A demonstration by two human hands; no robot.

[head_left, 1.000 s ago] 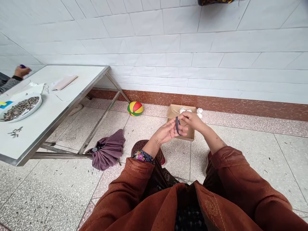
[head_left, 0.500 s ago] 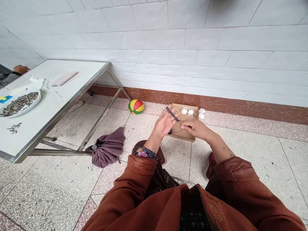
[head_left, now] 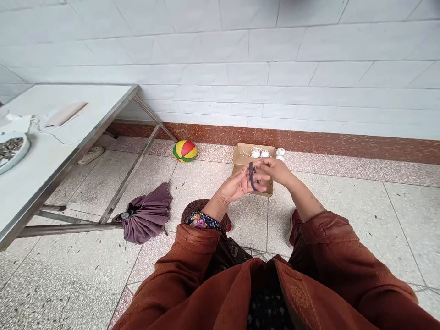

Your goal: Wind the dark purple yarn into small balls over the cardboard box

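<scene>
At the left, the white table (head_left: pixel 103 96) sits further out of frame than half a second ago, so its dish (head_left: pixel 26 145) of seeds is now cut by the edge. The purple umbrella (head_left: pixel 149 215) and the striped ball (head_left: pixel 185 151) lie on the floor as before. The left hand (head_left: pixel 237 184), palm upward earlier, is now turned sideways, fingers spread inside wound dark yarn (head_left: pixel 252 176). Behind it stands the cardboard box (head_left: pixel 239 157), holding white balls (head_left: pixel 255 152) at its far end. The right hand (head_left: pixel 277 170), lower and drawing out a strand before, is now raised beside the left fingertips, its fingers bent; I cannot tell whether they pinch the strand.
</scene>
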